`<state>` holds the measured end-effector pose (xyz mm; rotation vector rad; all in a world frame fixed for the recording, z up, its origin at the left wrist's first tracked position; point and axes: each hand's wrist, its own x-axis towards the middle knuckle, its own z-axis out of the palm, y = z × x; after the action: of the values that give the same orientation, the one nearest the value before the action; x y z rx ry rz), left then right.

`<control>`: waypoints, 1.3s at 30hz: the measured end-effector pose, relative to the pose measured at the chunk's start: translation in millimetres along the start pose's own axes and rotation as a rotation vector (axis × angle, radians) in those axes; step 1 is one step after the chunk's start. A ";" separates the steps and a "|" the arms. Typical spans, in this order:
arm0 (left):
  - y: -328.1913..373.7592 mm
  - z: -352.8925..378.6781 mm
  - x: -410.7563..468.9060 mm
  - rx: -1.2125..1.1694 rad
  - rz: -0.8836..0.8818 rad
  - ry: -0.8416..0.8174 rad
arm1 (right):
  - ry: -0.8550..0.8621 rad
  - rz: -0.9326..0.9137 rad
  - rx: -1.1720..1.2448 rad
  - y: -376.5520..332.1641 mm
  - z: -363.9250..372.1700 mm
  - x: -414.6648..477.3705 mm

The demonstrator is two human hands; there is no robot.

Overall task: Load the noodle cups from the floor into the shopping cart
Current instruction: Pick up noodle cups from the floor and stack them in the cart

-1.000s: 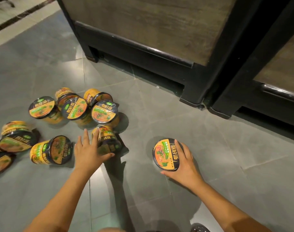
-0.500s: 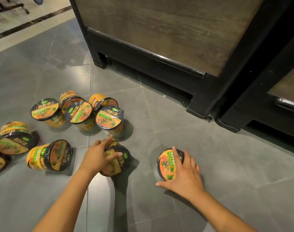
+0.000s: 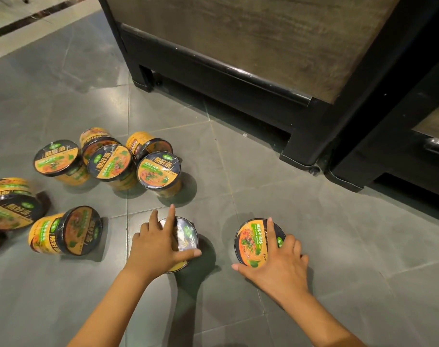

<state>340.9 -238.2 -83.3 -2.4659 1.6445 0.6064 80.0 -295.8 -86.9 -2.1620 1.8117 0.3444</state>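
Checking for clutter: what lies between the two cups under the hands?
Only bare grey floor, partly shadowed, lies between the left cup and the right cup, in the head view.

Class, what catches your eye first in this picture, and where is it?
The left hand grips one round, black-lidded orange noodle cup low centre; the right hand grips another cup beside it. More matching cups crowd the grey tiled floor at left, before a dark wood-panelled cabinet.
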 end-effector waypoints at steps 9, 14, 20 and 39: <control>10.1 -3.0 3.3 0.026 -0.062 -0.227 | -0.066 -0.016 0.102 -1.3 -7.3 2.6; 9.9 -0.6 5.0 -0.027 -0.048 -0.167 | -0.006 -0.078 0.086 4.9 -1.0 4.1; 16.4 1.7 -15.7 -0.131 -0.047 0.017 | -0.083 -0.041 0.103 12.6 -16.2 2.6; 151.3 -334.3 -216.4 -0.086 -0.047 -0.192 | -0.249 -0.030 0.318 58.6 -370.7 -170.8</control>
<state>219.9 -217.5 324.6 -2.4087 1.5148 0.8946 -10.8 -288.7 315.3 -1.8377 1.5755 0.2825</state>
